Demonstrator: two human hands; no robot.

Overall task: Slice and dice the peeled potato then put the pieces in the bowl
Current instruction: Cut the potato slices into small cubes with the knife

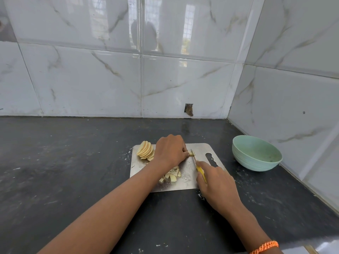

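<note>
Both forearms enter from the 6 o'clock edge of the frame, the right wrist carrying an orange braided band [264, 246].

Right hand [216, 182]: fingers curled round the yellow handle of a knife [200, 171]. The blade runs from the hand toward 12 o'clock, its tip beside the left fingertips. The blade meets the potato piece at the piece's 3 o'clock side.

Left hand [169, 150]: knuckles up, fingers curled down, pinching a small stack of potato strips [191, 153] against the cutting board [183, 182]. Only the end of that stack shows past the fingertips, at the hand's 3 o'clock; the rest is hidden under the hand.

Cutting board: a metal sheet with a dark handle slot at its 2 o'clock corner, lying flat on a dark countertop [73, 162].

Potato slices [145, 150]: a fanned row leaning on edge at the board's 10 o'clock corner, just beside the left hand at its 9 o'clock. Whether the row touches the hand cannot be told.

Diced pieces [172, 176]: a loose heap near the board's middle, partly covered by the left forearm, at 7 o'clock from the knife tip.

Bowl [256, 153]: pale green, upright on the countertop, off the board at its 3 o'clock, near the tiled wall corner. No potato is visible inside it.
</note>
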